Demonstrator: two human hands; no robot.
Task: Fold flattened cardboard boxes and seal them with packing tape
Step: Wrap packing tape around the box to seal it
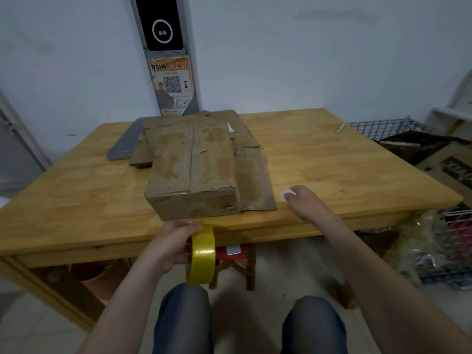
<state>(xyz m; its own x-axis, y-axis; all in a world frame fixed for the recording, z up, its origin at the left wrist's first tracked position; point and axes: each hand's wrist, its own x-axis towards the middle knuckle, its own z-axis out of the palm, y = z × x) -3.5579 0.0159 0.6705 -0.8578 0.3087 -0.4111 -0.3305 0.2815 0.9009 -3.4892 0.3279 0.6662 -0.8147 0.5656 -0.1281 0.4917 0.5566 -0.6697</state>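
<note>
You sit at a wooden table against a pale wall. Nearest you, just below its front edge, your left hand grips the yellow tape roll, fingers curled into its core, thumb on the outer band. Your right hand rests on the tabletop, fingers curled round a small white piece. The closed cardboard box sits just beyond your left fingertips, not touching them, on flattened cardboard. Farther back lies a grey panel.

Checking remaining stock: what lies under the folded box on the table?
Flattened cardboard sticks out from under the folded box at its right and far-left edges. How many sheets lie beneath is covered.
</note>
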